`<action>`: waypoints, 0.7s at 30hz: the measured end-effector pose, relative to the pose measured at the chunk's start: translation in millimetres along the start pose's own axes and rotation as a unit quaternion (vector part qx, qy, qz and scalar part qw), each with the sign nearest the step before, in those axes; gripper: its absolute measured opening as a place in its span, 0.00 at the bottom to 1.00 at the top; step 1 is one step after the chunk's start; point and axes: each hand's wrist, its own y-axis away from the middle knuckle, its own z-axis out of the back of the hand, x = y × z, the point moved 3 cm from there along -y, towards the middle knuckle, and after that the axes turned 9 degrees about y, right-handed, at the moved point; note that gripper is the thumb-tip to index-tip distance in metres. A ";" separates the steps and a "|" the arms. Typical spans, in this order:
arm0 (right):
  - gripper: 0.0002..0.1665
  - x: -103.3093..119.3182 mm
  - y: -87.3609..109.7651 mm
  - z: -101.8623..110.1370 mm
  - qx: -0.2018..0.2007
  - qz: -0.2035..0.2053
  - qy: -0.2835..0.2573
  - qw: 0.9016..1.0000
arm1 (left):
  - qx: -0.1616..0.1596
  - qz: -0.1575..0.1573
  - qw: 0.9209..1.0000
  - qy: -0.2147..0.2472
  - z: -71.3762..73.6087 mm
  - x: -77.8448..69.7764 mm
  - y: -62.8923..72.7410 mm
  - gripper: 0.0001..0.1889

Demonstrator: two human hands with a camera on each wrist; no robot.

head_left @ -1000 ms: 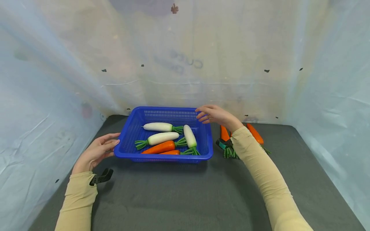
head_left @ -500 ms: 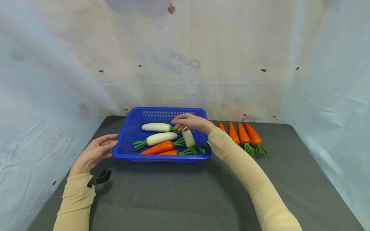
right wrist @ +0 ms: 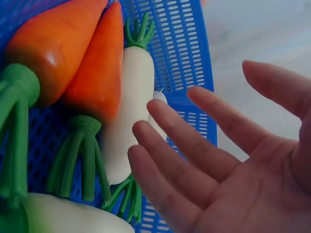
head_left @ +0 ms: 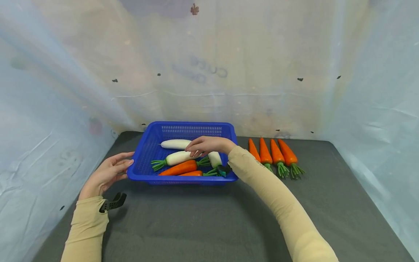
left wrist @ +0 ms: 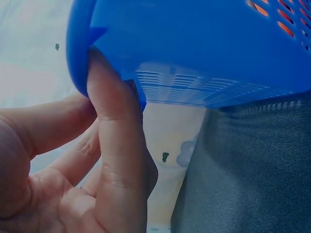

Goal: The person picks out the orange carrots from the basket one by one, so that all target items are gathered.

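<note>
A blue perforated basket [head_left: 186, 178] holds white radishes with green tops and orange carrots. Its left rim is pinched by my left hand [head_left: 106, 175]; in the left wrist view a finger [left wrist: 119, 126] tucks under the rim's lip. Over the basket's contents hovers my right hand [head_left: 211, 145], palm down, fingers spread and slightly bent in the right wrist view, gripping nothing. Below it lie a middle radish [head_left: 176, 158], a back radish [head_left: 173, 144] and a right radish [head_left: 215, 159], partly covered. Two carrots, one whole [head_left: 180, 167] and one half hidden [head_left: 193, 173], lie near the front wall.
Several carrots [head_left: 276, 153] lie in a row right of the basket, partly behind my right sleeve [head_left: 268, 189]. The dark grey table [head_left: 183, 225] is enclosed by pale plastic sheeting [head_left: 209, 72] at the back and sides.
My right hand has moved left and down from the basket's back right corner to over the radishes. This uncovers the row of carrots at right. My left hand stays at the rim.
</note>
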 end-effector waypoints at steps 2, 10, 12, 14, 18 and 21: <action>0.26 -0.1 -1.7 0.1 0.009 -0.002 0.003 1.000 | 0.001 0.001 1.000 0.003 0.0 0.0 -0.4 0.34; 0.28 -1.1 -12.9 0.6 0.042 -0.031 0.023 0.998 | -0.001 0.002 1.000 0.008 -0.5 -1.0 0.6 0.33; 0.28 -1.9 -15.8 0.4 0.049 -0.038 0.024 0.998 | -0.002 0.004 1.000 0.010 -0.8 -1.7 1.5 0.33; 0.28 -2.9 -17.8 0.2 0.054 -0.051 0.026 0.997 | -0.002 0.005 1.000 0.008 -1.4 -2.5 2.1 0.34; 0.30 -6.3 -21.2 -0.5 0.057 -0.081 0.037 0.994 | -0.003 0.006 1.000 0.002 -2.8 -4.0 2.6 0.35; 0.30 -9.0 -24.2 -2.3 0.062 -0.096 0.056 0.992 | -0.003 0.007 1.000 0.002 -3.7 -4.3 3.1 0.36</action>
